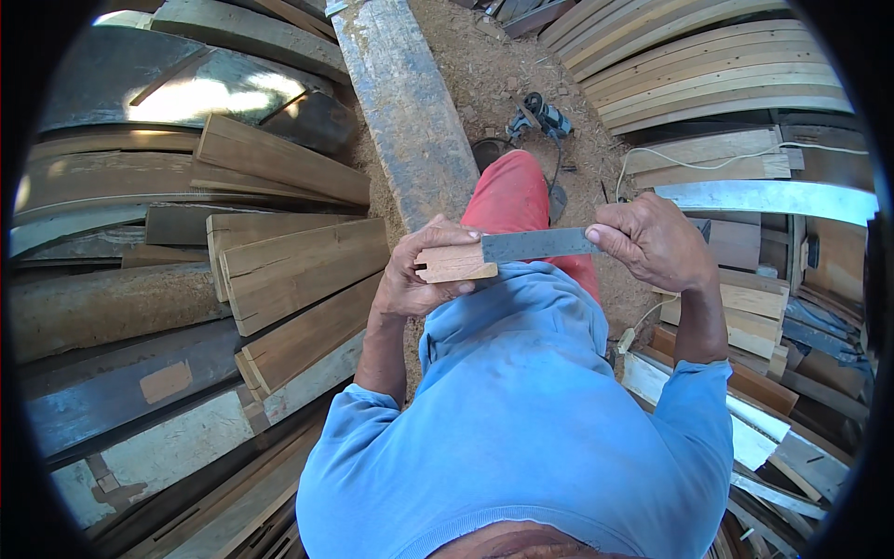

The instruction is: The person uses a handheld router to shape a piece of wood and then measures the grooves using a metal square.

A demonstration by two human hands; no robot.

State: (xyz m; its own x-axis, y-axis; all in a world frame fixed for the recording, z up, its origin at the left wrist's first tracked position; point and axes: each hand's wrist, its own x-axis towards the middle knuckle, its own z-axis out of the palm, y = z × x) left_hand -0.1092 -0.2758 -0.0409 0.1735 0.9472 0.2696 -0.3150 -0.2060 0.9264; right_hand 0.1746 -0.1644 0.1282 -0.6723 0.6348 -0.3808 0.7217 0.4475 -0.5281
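My left hand (402,281) is closed round a short piece of reddish wood (453,257) with a notch in its left end, fingers below and above it. A flat grey metal strip (538,245) runs level from the wood's right end toward my right hand (659,244). That hand is closed, thumb and fingers pinching the strip's right end. The strip's left end touches or overlaps the wood; I cannot tell which. Both things are held up in front of my waist, above my red-clothed leg (512,191).
A long weathered plank (405,102) stretches away ahead. A corded power tool (540,116) rests on the sawdust-covered ground. Cut boards (307,270) lie stacked at left, and long timber (708,74) is piled at far right. A pale cable (708,163) crosses the boards at right.
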